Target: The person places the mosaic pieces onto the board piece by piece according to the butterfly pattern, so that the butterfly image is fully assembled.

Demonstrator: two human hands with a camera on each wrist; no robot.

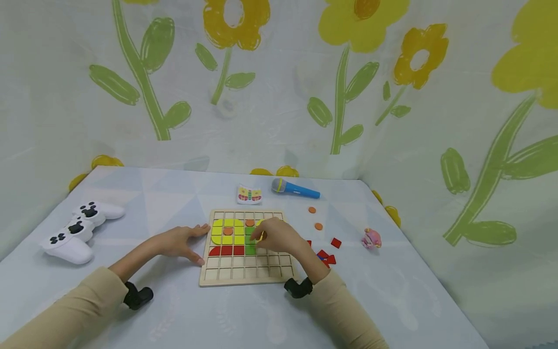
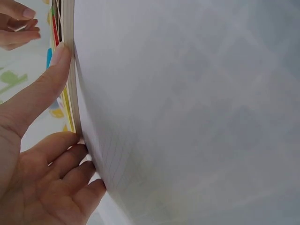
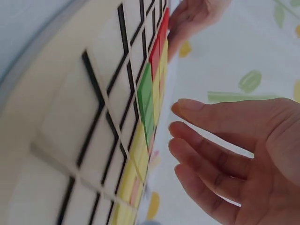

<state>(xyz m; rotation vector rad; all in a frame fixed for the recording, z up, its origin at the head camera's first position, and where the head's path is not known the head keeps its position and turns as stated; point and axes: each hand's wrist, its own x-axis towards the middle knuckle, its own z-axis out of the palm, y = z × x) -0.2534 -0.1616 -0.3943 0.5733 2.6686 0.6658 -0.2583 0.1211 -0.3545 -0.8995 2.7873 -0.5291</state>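
A wooden grid board (image 1: pixel 225 274) lies on the table, its upper rows partly filled with flat tiles. Yellow tiles (image 1: pixel 216 239) with orange discs (image 1: pixel 228 231) form a rounded block, a row of red tiles (image 1: pixel 226 250) runs below, and green tiles (image 1: pixel 250 249) stand in a column beside them. My left hand (image 1: pixel 178 242) touches the board's left edge, thumb and fingers spread along it. Over the green column, my right hand (image 1: pixel 281 235) hovers and hides part of the upper right. The right wrist view shows its thumb and fingertips (image 3: pixel 180 171) apart, nothing between them.
Loose red tiles (image 1: pixel 335 243) and orange discs (image 1: pixel 318 226) lie right of the board. A pattern card (image 1: pixel 249 195) and a toy microphone (image 1: pixel 301 189) are behind it. White game controllers (image 1: pixel 71 241) sit at the left, a pink figurine (image 1: pixel 371 238) at the right.
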